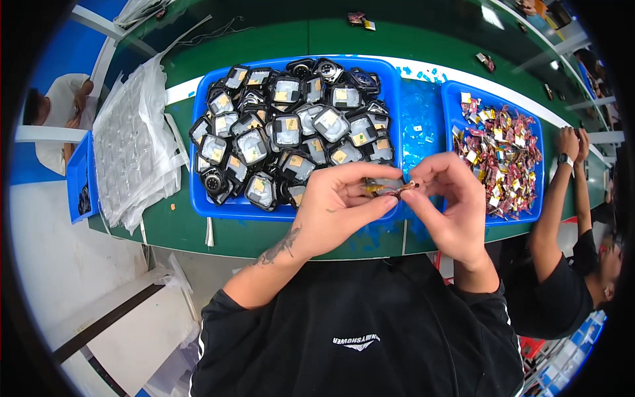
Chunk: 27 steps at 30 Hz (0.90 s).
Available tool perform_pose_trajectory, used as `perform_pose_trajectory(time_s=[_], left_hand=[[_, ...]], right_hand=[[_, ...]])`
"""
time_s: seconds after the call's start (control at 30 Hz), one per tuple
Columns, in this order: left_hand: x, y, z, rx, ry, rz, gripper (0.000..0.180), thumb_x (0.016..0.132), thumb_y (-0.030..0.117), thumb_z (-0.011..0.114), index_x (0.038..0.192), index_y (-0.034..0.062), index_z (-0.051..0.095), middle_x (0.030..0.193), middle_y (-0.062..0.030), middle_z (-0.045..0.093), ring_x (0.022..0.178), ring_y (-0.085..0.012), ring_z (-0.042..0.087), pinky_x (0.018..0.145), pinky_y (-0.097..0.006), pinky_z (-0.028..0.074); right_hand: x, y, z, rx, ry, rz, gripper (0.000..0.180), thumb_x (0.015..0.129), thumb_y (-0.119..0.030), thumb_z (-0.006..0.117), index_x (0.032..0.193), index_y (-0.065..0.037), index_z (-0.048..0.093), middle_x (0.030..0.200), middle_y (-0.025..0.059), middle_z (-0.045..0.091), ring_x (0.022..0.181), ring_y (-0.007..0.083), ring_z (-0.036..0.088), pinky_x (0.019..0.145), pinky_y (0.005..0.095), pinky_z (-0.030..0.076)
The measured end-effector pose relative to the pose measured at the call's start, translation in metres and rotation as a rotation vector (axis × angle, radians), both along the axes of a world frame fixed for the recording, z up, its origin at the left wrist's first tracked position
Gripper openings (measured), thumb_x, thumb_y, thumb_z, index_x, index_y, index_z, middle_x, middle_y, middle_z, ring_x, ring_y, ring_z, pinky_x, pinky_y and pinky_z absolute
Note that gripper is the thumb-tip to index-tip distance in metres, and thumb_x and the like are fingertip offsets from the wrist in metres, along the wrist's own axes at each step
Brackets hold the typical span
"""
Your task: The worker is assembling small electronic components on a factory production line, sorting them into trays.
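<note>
Spanning the bench, a long green table (264, 239) carries a large blue plastic tray (228, 210) heaped with black, rounded-square housings (288, 131), and a smaller blue plastic tray (451, 112) of tiny red-and-yellow circuit pieces (509, 152); both sit close, probably for easy reach. Between them, the left hand (337, 208) curls thumb and index finger, slightly parted, around a small dark-red and yellowish assembly (399, 190). Pressed nearly together, the right hand's (453, 208) thumb and index fingertips pinch its right end, apparently so both grips steady it.

White lettering (347, 341) — with a peaked emblem (359, 346) — stands on the black shirt (370, 301).
</note>
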<state>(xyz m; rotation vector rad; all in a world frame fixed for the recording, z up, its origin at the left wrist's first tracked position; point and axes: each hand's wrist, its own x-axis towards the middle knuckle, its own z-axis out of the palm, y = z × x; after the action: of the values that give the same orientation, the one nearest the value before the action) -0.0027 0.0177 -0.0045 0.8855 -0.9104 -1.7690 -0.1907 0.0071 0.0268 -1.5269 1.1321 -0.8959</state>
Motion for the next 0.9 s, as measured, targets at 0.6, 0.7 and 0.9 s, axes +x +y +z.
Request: perform_pose_trajectory(time_s=[0.6, 0.7, 0.9], left_hand=[[0.001, 0.001, -0.005, -0.166, -0.109, 0.016, 0.048, 0.088, -0.010, 0.057, 0.134, -0.0003, 0.049, 0.128, -0.0113, 0.056, 0.113, -0.0148, 0.060, 0.087, -0.026, 0.053], [0.000, 0.000, -0.005, -0.163, -0.108, 0.055, 0.047, 0.088, -0.010, 0.055, 0.133, -0.0009, 0.047, 0.127, -0.0125, 0.057, 0.116, -0.0176, 0.060, 0.087, -0.027, 0.053], [-0.005, 0.004, 0.007, -0.119, -0.056, 0.098, 0.045, 0.090, -0.007, 0.055, 0.134, -0.0011, 0.046, 0.118, -0.0111, 0.063, 0.110, -0.0135, 0.061, 0.085, -0.024, 0.052]], right_hand=[[0.003, -0.010, -0.011, -0.077, 0.182, -0.034, 0.036, 0.076, 0.004, 0.076, 0.104, -0.004, 0.055, 0.080, 0.0010, 0.062, 0.065, 0.0061, 0.053, 0.055, 0.0194, 0.042], [0.012, -0.012, -0.015, -0.181, 0.199, -0.082, 0.037, 0.077, 0.003, 0.075, 0.108, -0.004, 0.056, 0.083, 0.0013, 0.062, 0.069, 0.0080, 0.057, 0.057, 0.0213, 0.048], [0.018, -0.005, -0.013, 0.021, -0.068, -0.079, 0.035, 0.082, 0.004, 0.070, 0.113, -0.003, 0.055, 0.098, 0.0026, 0.060, 0.089, 0.0081, 0.059, 0.068, 0.0231, 0.053]])
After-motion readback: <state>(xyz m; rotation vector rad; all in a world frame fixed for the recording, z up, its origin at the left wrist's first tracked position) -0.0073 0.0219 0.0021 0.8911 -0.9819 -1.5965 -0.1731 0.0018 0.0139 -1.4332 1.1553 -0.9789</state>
